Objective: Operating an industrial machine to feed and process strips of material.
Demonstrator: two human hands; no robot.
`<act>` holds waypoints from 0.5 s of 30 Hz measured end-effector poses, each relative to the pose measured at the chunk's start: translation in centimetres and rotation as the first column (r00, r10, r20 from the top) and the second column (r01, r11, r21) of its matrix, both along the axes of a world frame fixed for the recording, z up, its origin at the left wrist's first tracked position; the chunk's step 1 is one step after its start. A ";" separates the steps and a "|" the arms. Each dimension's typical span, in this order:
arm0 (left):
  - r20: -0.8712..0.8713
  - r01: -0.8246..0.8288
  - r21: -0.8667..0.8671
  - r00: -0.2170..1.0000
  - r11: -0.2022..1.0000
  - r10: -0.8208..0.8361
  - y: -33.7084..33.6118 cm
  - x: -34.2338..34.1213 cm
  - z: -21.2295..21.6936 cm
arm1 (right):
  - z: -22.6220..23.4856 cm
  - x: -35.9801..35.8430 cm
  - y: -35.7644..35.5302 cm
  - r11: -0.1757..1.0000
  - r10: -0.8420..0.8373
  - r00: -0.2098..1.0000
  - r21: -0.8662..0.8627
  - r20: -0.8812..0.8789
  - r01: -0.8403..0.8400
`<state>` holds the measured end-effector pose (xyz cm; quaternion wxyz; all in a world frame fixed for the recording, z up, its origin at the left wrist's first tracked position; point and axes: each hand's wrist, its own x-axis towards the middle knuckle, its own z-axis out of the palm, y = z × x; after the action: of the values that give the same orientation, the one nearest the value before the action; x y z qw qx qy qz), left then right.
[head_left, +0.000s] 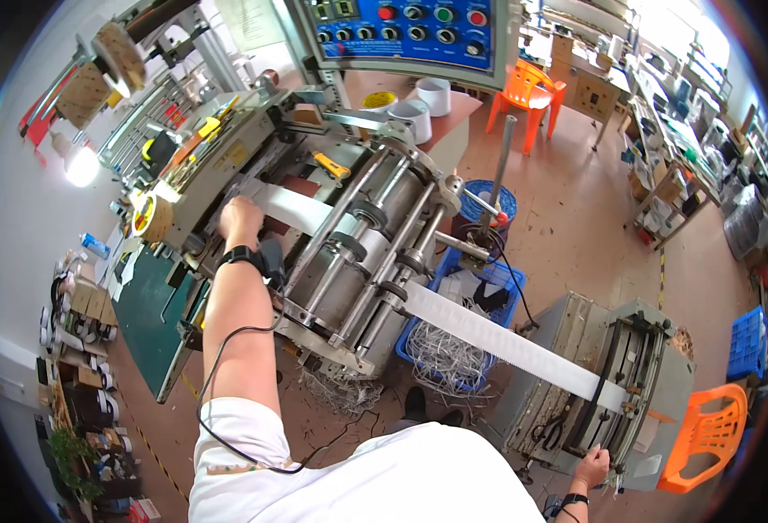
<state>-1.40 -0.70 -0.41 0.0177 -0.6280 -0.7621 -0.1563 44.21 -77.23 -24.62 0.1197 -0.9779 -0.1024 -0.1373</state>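
Note:
My left hand [240, 218] is closed at the left part of the roller machine [336, 279], beside the end of a white paper strip [292, 207]. What its fingers hold, if anything, is hidden. The strip runs under the rollers and comes out as a long white band [515, 344] reaching the low grey machine [567, 401] at the right. My right hand [591, 466] is closed at that machine's near edge, and I cannot make out what is in it. A yellow-handled cutter [332, 164] lies on the roller machine, beyond the strip.
A blue crate [443, 359] of shredded paper strips stands on the floor under the band. Above hangs a blue control panel [406, 30] with knobs and buttons. An orange chair [706, 436] is at the right, another orange chair [530, 91] farther back. White rolls [412, 118] stand behind.

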 end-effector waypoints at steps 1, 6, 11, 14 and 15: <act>0.033 -0.017 -0.003 0.999 1.000 0.017 0.3 -0.1 -0.2 | 0.1 -0.2 -0.3 1.000 0.024 0.999 0.013 0.034 -0.024; -0.010 0.008 0.016 1.000 1.000 -0.008 1.4 -0.6 -0.2 | 0.7 -0.1 0.7 0.999 0.023 1.000 0.043 -0.003 -0.022; -0.046 0.145 0.097 0.989 0.985 -0.141 2.1 -0.5 -0.4 | 0.9 -0.4 1.2 0.998 0.013 0.999 0.066 0.048 -0.016; -0.035 0.209 0.157 0.978 0.965 -0.207 3.9 -1.8 -1.7 | 1.0 -0.6 1.3 0.998 0.005 0.999 0.066 0.047 -0.008; -0.101 0.238 0.166 0.969 0.957 -0.224 5.4 -3.2 -2.4 | 1.1 -0.7 1.5 0.997 0.011 0.999 0.075 0.036 -0.014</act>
<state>-4.60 4.67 -2.77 0.0856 -0.7146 -0.6652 -0.1987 43.54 -75.78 -23.50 0.1555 -0.9694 -0.1053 -0.1580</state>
